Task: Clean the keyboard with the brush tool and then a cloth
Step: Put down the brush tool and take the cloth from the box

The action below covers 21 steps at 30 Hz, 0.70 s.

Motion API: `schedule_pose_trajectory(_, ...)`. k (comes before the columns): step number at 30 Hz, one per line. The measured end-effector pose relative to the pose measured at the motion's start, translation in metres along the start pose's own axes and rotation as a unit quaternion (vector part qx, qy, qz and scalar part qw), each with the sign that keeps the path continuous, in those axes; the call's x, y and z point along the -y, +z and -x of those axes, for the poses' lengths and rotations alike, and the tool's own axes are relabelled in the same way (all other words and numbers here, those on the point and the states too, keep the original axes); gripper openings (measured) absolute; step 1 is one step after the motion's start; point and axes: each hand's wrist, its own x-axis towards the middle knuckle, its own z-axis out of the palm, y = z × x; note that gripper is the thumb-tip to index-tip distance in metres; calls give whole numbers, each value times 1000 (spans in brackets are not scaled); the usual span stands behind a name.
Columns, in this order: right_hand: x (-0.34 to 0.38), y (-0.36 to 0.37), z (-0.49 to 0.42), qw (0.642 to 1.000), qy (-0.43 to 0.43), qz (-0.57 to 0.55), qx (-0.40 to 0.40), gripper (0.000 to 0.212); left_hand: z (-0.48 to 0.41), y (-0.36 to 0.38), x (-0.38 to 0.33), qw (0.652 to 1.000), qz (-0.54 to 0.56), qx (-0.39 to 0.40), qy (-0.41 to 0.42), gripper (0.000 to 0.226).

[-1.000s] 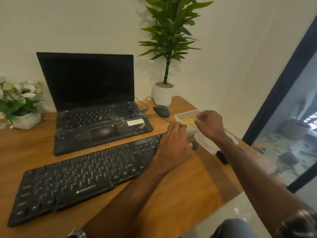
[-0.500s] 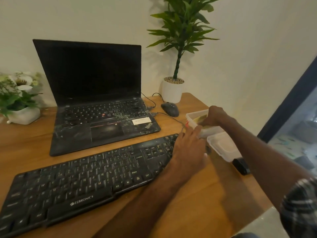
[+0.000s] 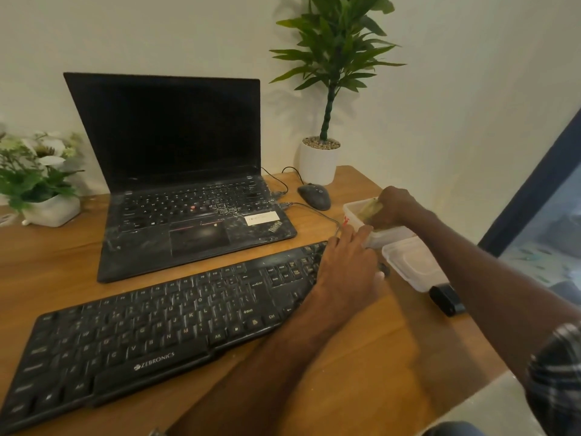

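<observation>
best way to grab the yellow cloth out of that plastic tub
Come from straight above, through the open top of the tub, and pinch the cloth's upper folds. It lies low inside the walls, so no side approach works. The right hand is already reaching in from above, while the left hand rests at the tub's near wall, likely steadying it.

A single head-worn view is provided, directed forward and down, close over the wooden surface [image 3: 361,366] and keyboard [image 3: 151,335].

Plain off-white wall [image 3: 456,89], wooden desk [image 3: 361,357] (warm brown grain), dark-framed window [image 3: 534,190] at right
</observation>
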Motion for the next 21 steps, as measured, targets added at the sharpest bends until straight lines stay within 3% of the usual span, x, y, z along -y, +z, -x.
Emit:
schedule_pose_trajectory(6,-5,-17,15,994,-58,-51,-83,55,1,-6,-1,1000,-10,4,-1,42)
schedule_pose_trajectory(13,-17,-51,50,966,-32,-223,-130,44,-2,-11,3,1000,0,21,0,44)
schedule_pose_trajectory(16,-22,-52,72,943,-21,-312,-112,35,-5,-19,7,999,48,-1,-10,37)
schedule_pose_trajectory(21,-30,-53,110,904,6,-428,-9,28,2,-50,7,978,131,-131,-98,17)
